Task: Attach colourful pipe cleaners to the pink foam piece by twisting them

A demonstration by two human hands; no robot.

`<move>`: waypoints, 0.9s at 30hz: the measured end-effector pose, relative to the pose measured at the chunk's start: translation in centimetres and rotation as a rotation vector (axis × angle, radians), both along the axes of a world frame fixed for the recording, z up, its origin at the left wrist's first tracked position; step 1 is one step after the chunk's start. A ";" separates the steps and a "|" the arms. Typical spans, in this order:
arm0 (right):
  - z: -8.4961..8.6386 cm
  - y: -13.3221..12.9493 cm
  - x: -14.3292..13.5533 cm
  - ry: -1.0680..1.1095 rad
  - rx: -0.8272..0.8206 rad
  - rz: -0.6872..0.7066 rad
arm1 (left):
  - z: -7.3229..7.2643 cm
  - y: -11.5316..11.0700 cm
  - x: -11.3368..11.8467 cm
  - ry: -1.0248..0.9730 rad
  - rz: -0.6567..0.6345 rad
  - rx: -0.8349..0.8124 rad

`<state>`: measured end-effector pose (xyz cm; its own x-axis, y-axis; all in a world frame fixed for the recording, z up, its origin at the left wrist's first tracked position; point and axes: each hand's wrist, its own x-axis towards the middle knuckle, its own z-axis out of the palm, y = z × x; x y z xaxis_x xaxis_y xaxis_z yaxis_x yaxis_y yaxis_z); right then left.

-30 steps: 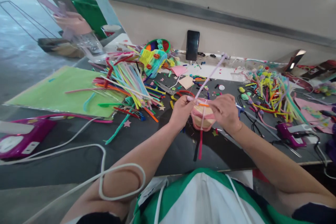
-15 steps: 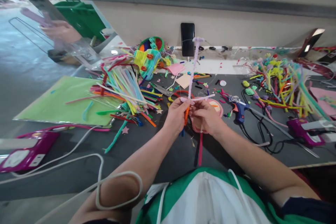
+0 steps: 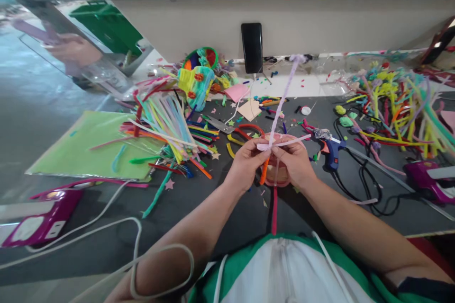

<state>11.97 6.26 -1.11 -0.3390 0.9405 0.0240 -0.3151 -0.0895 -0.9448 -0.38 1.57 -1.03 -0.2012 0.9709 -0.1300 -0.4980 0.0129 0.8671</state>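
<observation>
My left hand pinches the lilac pipe cleaner, whose long stem rises and leans right to a curled tip. A short crosswise piece lies at its base, between my fingertips. My right hand is closed on the same pipe cleaner from the other side. An orange strip hangs below my left fingers. Under my hands, partly hidden, is a pink round item with a red strip below it. Orange-handled scissors lie open just beyond my left hand.
Bundled pipe cleaners lie left on a green sheet. A dark blue glue gun and its black cable are right, near a colourful pile. A phone leans at the back. At far left is another person's hand.
Both hands and the lilac pipe cleaner have shifted right, and its stem now leans further right. More of the scissors shows. The camera view has shifted slightly.
</observation>
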 end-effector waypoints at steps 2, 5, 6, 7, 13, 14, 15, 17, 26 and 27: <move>0.0 -0.1 -0.1 0.029 -0.022 -0.004 | -0.1 0.0 -0.1 0.001 0.000 0.018; -0.1 -0.2 -0.1 0.081 -0.058 0.008 | 0.0 0.1 -0.2 -0.012 -0.009 0.043; -0.1 -0.2 -0.1 0.099 -0.063 0.018 | 0.0 0.1 -0.2 -0.020 -0.008 0.052; -0.2 -0.2 0.0 0.114 -0.062 0.033 | 0.1 0.1 -0.2 -0.027 -0.005 0.056; -0.7 0.4 0.4 0.112 0.048 0.132 | 0.5 -0.1 -0.3 -0.035 0.032 0.012; -0.8 0.5 0.4 0.113 0.061 0.138 | 0.6 -0.2 -0.3 -0.037 0.034 0.008; -0.9 0.6 0.4 0.114 0.070 0.142 | 0.7 -0.2 -0.2 -0.039 0.034 0.006; -1.0 0.7 0.4 0.119 0.074 0.131 | 0.9 -0.3 -0.2 -0.040 0.028 0.000; -0.9 0.7 0.2 0.145 0.015 0.102 | 0.9 -0.2 -0.2 -0.012 0.022 0.014; -0.9 0.7 0.2 0.144 0.014 0.100 | 0.7 -0.1 -0.2 -0.003 0.025 0.018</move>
<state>12.17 6.93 -2.03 -0.4234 0.9013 0.0917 -0.4373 -0.1147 -0.8920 -0.57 1.43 -0.30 -0.2250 0.9678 -0.1129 -0.5007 -0.0155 0.8655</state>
